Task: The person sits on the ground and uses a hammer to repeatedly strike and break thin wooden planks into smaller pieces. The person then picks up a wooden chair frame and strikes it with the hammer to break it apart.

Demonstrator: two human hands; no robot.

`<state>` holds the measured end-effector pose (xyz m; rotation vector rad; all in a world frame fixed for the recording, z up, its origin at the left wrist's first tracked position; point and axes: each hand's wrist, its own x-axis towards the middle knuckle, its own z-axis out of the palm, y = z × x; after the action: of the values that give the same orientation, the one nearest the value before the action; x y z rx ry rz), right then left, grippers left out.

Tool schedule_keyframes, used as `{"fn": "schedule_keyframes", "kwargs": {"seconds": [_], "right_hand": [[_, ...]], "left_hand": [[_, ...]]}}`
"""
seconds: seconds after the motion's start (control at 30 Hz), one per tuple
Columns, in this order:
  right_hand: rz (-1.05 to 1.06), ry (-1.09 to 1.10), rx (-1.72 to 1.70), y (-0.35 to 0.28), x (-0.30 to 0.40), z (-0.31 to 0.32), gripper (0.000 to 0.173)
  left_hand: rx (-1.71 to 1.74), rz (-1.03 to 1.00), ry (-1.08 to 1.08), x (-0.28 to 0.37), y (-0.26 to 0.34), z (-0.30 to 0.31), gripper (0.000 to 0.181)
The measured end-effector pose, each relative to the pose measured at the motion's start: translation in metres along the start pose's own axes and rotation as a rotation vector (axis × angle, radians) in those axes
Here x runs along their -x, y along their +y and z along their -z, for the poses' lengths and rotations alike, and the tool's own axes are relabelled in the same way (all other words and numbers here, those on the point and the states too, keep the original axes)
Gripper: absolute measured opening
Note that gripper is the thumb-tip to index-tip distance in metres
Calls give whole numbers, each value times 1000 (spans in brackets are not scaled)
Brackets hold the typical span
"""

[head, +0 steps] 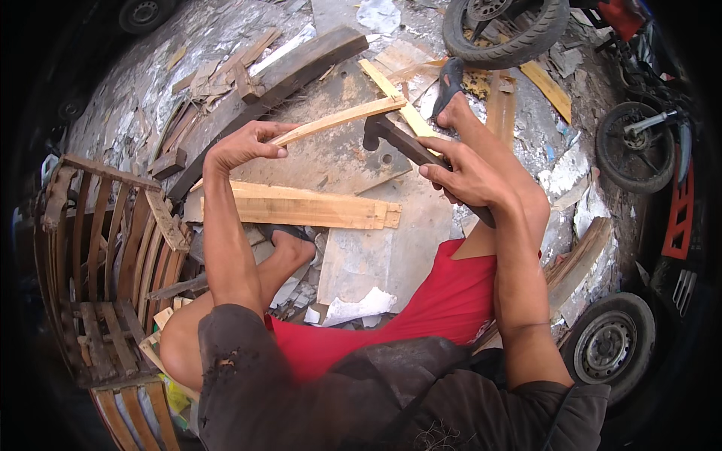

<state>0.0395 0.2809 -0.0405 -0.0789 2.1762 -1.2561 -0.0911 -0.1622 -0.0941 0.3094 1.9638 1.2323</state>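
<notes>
My left hand (248,144) pinches one end of a narrow wooden slat (344,115) between thumb and fingers. The slat slants up to the right, and its far end lies just above the head of a claw hammer (397,138); whether they touch I cannot tell. My right hand (468,172) grips the hammer by its dark handle, index finger stretched along it. Below my left hand lie several pale wooden boards (304,208), stacked flat with their ends nearly lined up. Another pale slat (400,101) lies on the ground behind the hammer head.
A thick dark timber beam (271,96) runs diagonally beyond the worn board (316,152) on the ground. Slatted wooden crates (113,242) stand at the left. Motorcycle wheels (507,34) are at the upper right, a car wheel (612,344) at the lower right. Wood scraps litter the ground.
</notes>
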Motion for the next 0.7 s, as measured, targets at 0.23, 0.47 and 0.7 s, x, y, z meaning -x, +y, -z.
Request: {"fn": "schedule_keyframes", "kwargs": {"seconds": [0.23,0.47,0.7], "right_hand": [[83,60,-258,-16,11,-9,62],[130,178,-263,-33,15,-27,62],[199,187,-98,-49,18,-40,55]], "left_hand": [[53,-116,65,-2,-2,-8,86],[57,-176,127,-12,8,-16,89],[40,-458,143,-20,88,-72,101]]}}
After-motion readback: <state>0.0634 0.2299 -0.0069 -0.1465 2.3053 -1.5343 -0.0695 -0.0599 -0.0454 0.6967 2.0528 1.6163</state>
